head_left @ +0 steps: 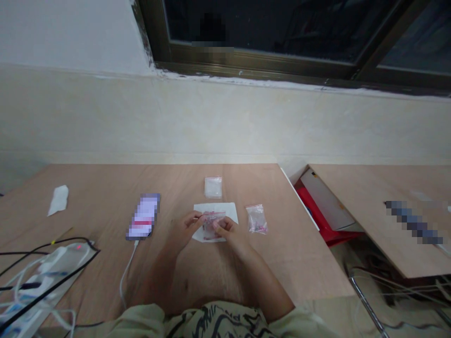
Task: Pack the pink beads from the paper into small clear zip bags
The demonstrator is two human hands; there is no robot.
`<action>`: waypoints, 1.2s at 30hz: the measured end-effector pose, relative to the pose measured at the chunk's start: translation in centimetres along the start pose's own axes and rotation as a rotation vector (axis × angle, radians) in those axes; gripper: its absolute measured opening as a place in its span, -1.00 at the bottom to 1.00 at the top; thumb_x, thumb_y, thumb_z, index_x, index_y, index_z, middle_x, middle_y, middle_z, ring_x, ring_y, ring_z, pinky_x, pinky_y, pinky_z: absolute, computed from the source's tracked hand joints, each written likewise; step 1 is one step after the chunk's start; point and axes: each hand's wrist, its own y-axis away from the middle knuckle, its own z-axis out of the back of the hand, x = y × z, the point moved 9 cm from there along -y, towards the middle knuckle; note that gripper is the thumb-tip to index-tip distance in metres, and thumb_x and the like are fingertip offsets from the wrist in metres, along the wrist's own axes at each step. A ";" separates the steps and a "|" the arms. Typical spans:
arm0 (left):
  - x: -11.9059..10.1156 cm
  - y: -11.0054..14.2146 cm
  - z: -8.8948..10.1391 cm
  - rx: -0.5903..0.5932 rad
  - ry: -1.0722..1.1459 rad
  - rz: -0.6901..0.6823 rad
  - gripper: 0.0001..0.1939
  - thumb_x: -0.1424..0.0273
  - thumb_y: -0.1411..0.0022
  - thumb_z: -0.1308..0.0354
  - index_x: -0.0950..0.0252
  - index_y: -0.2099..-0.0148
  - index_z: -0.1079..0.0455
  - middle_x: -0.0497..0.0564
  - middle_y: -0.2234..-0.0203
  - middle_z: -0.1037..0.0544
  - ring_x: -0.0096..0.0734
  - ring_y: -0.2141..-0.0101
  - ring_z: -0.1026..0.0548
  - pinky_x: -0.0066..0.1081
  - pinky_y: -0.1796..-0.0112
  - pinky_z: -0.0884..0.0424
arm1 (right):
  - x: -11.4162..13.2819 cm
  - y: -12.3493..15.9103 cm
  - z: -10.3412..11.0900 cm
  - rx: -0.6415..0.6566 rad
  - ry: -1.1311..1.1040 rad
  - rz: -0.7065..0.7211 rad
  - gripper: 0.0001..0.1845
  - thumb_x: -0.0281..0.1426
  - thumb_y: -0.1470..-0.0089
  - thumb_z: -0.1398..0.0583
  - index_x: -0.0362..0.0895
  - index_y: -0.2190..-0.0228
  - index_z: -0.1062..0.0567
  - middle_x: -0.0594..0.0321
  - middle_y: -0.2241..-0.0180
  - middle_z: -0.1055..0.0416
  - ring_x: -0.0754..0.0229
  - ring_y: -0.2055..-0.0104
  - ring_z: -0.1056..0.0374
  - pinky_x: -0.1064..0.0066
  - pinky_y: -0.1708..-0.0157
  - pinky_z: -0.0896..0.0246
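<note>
Between my two hands is a small clear zip bag (pixel 212 224) with a reddish strip along its top and small pinkish bits near its bottom. My left hand (pixel 187 230) pinches the bag's upper left side. The fingers of my right hand (pixel 229 230) are closed on its right side. A sheet of white paper (pixel 229 209) lies flat beneath the bag. Just beyond the paper sits a second clear bag (pixel 213 187) with pale contents. To the right rests a third clear bag (pixel 257 218) with pink bits in its lower corner.
On the left are a phone (pixel 143 217) with a white cable, a crumpled white tissue (pixel 58 200) and a power strip (pixel 52 267) with tangled cords. Past the right table edge is a gap with a red bag (pixel 319 218), then another table (pixel 380 234).
</note>
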 end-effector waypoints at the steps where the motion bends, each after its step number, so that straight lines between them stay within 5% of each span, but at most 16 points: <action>1: 0.3 -0.1 -0.1 -0.018 0.018 0.032 -0.75 0.21 -0.08 0.01 0.29 0.36 -0.34 -0.08 0.55 -0.46 -0.46 0.48 -0.43 -0.50 0.44 -0.34 | -0.6 0.1 -0.1 0.017 -0.013 -0.011 -0.69 -0.16 0.25 -0.22 -0.15 0.55 -0.37 0.30 0.57 -0.38 0.29 0.55 -0.26 0.43 0.50 -0.18; 5: 1.6 -0.1 0.0 -0.072 0.027 0.052 -0.70 0.18 -0.09 0.06 0.30 0.31 -0.33 -0.04 0.45 -0.49 -0.44 0.43 -0.45 -0.47 0.39 -0.37 | -1.6 0.6 2.4 -0.079 0.047 -0.008 -0.66 -0.12 0.21 -0.17 -0.15 0.62 -0.30 0.36 0.70 -0.26 0.35 0.67 -0.14 0.48 0.62 -0.08; 9: 4.8 0.8 1.3 -0.147 -0.040 0.118 -0.66 0.17 -0.08 0.08 0.31 0.24 -0.30 0.03 0.38 -0.49 -0.36 0.34 -0.45 -0.41 0.35 -0.38 | 0.9 1.4 9.3 -0.433 0.253 0.086 -0.70 -0.16 0.17 -0.11 -0.16 0.61 -0.28 0.34 0.69 -0.25 0.34 0.66 -0.12 0.49 0.63 -0.02; 13: 7.7 1.8 2.2 -0.141 -0.149 0.145 -0.70 0.18 -0.07 0.07 0.30 0.33 -0.33 0.00 0.43 -0.50 -0.32 0.34 -0.45 -0.38 0.31 -0.37 | 3.6 2.9 14.9 -0.766 0.743 0.038 -0.76 -0.28 0.09 -0.02 -0.22 0.50 -0.34 0.14 0.55 -0.36 0.20 0.51 -0.24 0.42 0.52 -0.07; 17: 8.9 2.5 2.0 -0.114 -0.231 0.083 -0.72 0.22 -0.08 0.06 0.30 0.29 -0.33 0.03 0.39 -0.49 -0.30 0.32 -0.43 -0.33 0.26 -0.35 | 5.0 4.3 16.1 -0.991 1.266 -0.120 -0.70 -0.35 0.08 -0.04 -0.29 0.32 -0.38 -0.10 0.33 -0.36 -0.03 0.25 -0.23 0.27 0.33 -0.03; 20: 9.3 2.8 1.8 -0.116 -0.277 0.064 -0.72 0.23 -0.09 0.06 0.28 0.26 -0.33 0.05 0.36 -0.49 -0.30 0.29 -0.42 -0.33 0.24 -0.34 | 6.2 4.7 14.7 -1.125 1.411 -0.086 -0.59 -0.32 0.08 -0.05 -0.30 0.18 -0.31 -0.16 0.21 -0.28 -0.11 0.17 -0.16 0.22 0.29 0.01; 22: 9.4 2.9 1.8 -0.121 -0.273 0.065 -0.72 0.22 -0.10 0.06 0.28 0.25 -0.34 0.05 0.35 -0.49 -0.30 0.30 -0.42 -0.34 0.24 -0.34 | 6.6 3.5 13.0 -1.064 1.396 0.006 -0.61 -0.33 0.06 -0.03 -0.28 0.18 -0.31 -0.11 0.20 -0.28 -0.07 0.16 -0.14 0.23 0.25 0.02; 29: 8.8 3.3 2.0 -0.185 -0.286 0.072 -0.72 0.23 -0.10 0.07 0.28 0.27 -0.36 0.03 0.38 -0.48 -0.29 0.31 -0.41 -0.33 0.26 -0.32 | 5.5 -6.6 2.2 -0.357 1.349 0.317 -0.51 -0.46 0.05 -0.05 -0.21 0.02 -0.20 0.10 0.02 -0.21 0.10 -0.01 -0.05 0.33 0.06 0.09; 32: 8.4 3.4 2.1 -0.208 -0.289 0.075 -0.72 0.22 -0.10 0.07 0.28 0.29 -0.36 0.03 0.40 -0.48 -0.29 0.32 -0.41 -0.32 0.26 -0.32 | 4.3 -10.0 -0.4 -0.247 1.418 0.266 -0.46 -0.53 0.08 -0.07 -0.22 -0.01 -0.19 0.11 -0.06 -0.14 0.10 -0.09 0.04 0.32 0.01 0.17; 36: 8.1 3.6 2.1 -0.201 -0.263 0.082 -0.72 0.23 -0.12 0.08 0.28 0.28 -0.35 0.03 0.38 -0.48 -0.30 0.30 -0.41 -0.33 0.24 -0.32 | 3.1 -12.1 -0.8 -0.184 1.481 0.189 -0.66 -0.57 0.03 -0.01 -0.18 0.20 -0.42 0.11 0.17 -0.39 0.09 -0.03 -0.07 0.28 0.02 0.18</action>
